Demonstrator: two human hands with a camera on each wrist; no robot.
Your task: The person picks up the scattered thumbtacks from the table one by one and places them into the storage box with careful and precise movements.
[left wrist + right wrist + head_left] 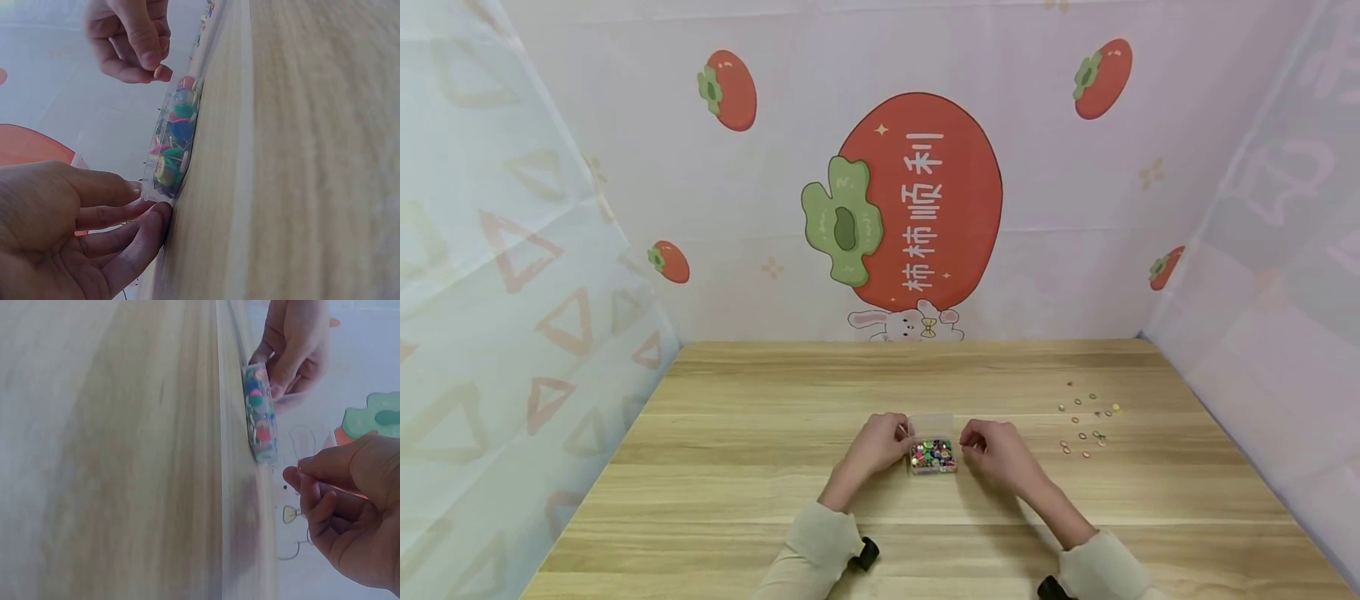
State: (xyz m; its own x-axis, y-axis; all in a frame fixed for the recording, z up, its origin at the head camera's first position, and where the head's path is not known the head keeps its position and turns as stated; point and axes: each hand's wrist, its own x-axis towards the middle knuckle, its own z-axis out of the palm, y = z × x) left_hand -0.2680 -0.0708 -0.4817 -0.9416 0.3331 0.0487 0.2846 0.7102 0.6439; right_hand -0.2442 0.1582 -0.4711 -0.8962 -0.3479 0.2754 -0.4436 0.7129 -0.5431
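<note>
A small clear plastic box of thumbtacks in many colours stands on the table with its lid raised at the back. My left hand holds the box at its left end; in the left wrist view the fingertips lie right at that end. Just right of the box, my right hand is held above the table. Between its thumb and forefinger it pinches a small pale orange thumbtack, mostly covered by the fingertips.
Several small round tacks lie scattered over the right side of the wooden table, one of them yellow. Printed cloth walls enclose the table at the back and both sides.
</note>
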